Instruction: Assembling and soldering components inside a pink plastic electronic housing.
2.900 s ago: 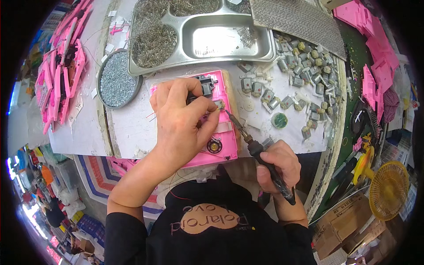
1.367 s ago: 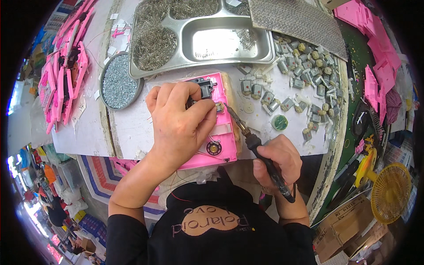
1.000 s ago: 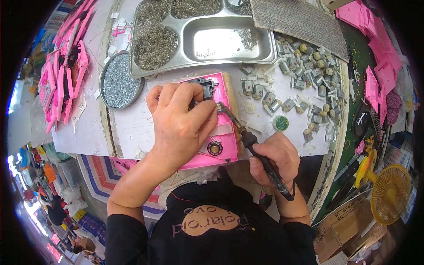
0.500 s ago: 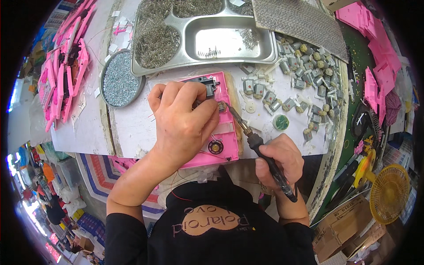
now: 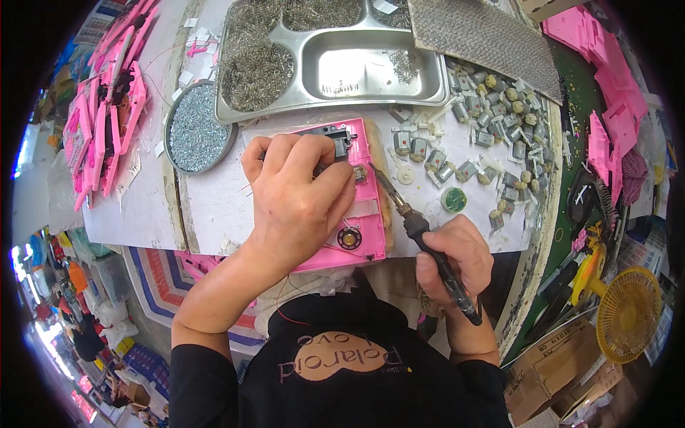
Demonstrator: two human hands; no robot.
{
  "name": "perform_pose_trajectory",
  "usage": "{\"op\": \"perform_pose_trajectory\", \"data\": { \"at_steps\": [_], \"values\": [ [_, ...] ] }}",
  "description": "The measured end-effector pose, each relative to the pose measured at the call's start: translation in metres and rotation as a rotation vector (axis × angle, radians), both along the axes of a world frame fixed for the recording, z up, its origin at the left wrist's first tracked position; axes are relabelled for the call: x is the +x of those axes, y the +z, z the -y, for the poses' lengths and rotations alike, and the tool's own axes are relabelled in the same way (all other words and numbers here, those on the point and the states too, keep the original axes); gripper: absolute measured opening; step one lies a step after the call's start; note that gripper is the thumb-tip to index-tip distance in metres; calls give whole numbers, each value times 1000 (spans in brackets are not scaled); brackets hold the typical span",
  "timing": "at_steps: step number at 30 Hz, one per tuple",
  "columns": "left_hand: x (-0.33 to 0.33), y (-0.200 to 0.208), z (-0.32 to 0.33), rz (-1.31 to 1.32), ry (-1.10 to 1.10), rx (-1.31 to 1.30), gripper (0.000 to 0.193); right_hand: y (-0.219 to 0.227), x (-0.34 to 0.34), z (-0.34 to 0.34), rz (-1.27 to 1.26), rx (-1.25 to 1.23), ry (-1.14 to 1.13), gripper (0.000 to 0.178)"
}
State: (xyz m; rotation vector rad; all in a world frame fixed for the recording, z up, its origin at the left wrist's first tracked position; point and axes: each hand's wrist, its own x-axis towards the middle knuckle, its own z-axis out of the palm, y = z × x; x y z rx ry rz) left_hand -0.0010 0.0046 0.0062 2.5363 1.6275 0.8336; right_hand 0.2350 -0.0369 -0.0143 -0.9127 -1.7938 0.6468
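My left hand (image 5: 296, 185) rests over a pink plastic casing (image 5: 372, 246), its fingers bent and pinched together beside a dark grey part (image 5: 342, 141). Whatever lies between those fingertips is hidden beneath the hand. A small metal motor (image 5: 359, 174) sits in the casing right by the fingers, and a round black speaker (image 5: 349, 237) lies lower down. In my right hand (image 5: 459, 257) is a soldering iron (image 5: 414, 222), gripped by its black handle. Its tip points up and left, just right of the motor and apparently a little apart from it.
Beyond the casing stands a metal compartment tray (image 5: 321, 101) of small springs. A round dish (image 5: 230, 146) of tiny metal pieces is left of it. Loose motors (image 5: 467, 170) and a green-topped round container (image 5: 453, 199) lie to the right. Pink casings (image 5: 107, 135) pile up far left.
The soldering iron has shifted slightly right and down, its tip drawing off from the motor. My left hand stays almost still over the casing.
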Motion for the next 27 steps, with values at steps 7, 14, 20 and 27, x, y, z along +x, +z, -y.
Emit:
{"op": "perform_pose_trajectory", "data": {
  "at_steps": [7,14,20,27],
  "values": [
    [-24,13,11,166,169,-80,28,3,10,2,-2,-9,-23,23],
    [-63,22,37,-15,168,-395,13,5,10,-2,-29,-9,-33,23],
    [-59,31,13,46,74,-165,10,11,4,-6,-44,38,-28,25],
    [-44,-3,16,1039,106,-686,7,17,-26,-14,-123,-111,63,35]
  ]
}}
